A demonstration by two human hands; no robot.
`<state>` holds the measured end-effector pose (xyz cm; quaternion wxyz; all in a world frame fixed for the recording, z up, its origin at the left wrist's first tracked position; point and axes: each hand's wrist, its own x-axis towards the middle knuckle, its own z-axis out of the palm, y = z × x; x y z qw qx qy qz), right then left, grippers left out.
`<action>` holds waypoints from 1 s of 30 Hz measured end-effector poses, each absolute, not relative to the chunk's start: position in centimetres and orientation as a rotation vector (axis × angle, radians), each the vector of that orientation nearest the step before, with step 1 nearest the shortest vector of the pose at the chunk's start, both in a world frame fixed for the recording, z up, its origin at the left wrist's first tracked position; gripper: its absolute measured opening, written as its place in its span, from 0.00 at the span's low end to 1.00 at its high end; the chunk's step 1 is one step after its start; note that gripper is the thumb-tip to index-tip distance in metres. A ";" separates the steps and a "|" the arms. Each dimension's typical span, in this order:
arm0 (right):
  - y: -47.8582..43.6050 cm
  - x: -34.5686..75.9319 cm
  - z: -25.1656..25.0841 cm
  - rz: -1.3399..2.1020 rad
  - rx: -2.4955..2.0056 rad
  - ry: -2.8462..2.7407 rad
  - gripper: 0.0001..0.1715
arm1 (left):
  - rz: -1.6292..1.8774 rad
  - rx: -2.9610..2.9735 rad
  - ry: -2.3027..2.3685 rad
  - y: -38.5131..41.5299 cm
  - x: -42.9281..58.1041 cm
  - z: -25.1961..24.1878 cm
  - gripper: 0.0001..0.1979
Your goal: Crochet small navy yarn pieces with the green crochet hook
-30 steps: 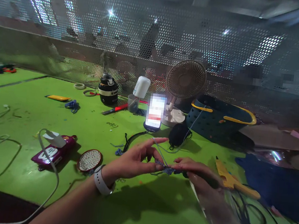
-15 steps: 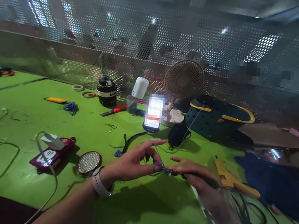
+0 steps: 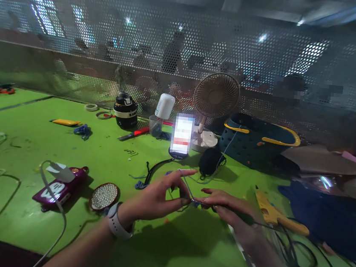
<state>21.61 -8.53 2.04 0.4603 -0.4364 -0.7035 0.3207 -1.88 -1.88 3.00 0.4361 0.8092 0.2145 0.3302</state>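
Above the green table, my left hand pinches a small piece of blue crochet work between thumb and finger, with its index finger stretched out. A light blue strand of yarn runs taut from that index finger down to the work. My right hand is closed on a crochet hook; part of its dark handle shows below the fingers, and its thin tip meets the work. Fingers hide much of the small piece. Behind my hands, a dark yarn ball lies near the strand that comes from the teal basket.
A phone with a lit screen stands before a fan. A yellow glue gun with its cable lies right. Left are a purple power strip, a round studded disc, a black bottle and a red cutter.
The yarn from my left index finger stays taut while my right hand and the hook have shifted slightly, with more of the handle showing. The view has moved a little.
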 end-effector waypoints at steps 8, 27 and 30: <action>-8.8 21.3 2.7 0.628 -1.146 -1.907 0.15 | 0.887 2.236 0.549 -2.2 -1.5 2.1 0.19; -8.4 19.0 1.1 -0.410 -0.972 -2.193 0.19 | 1.026 1.621 0.718 -3.5 0.5 1.3 0.43; -8.8 19.2 0.6 -0.549 -0.932 -2.159 0.22 | 0.913 1.086 0.569 -3.5 0.8 1.1 0.49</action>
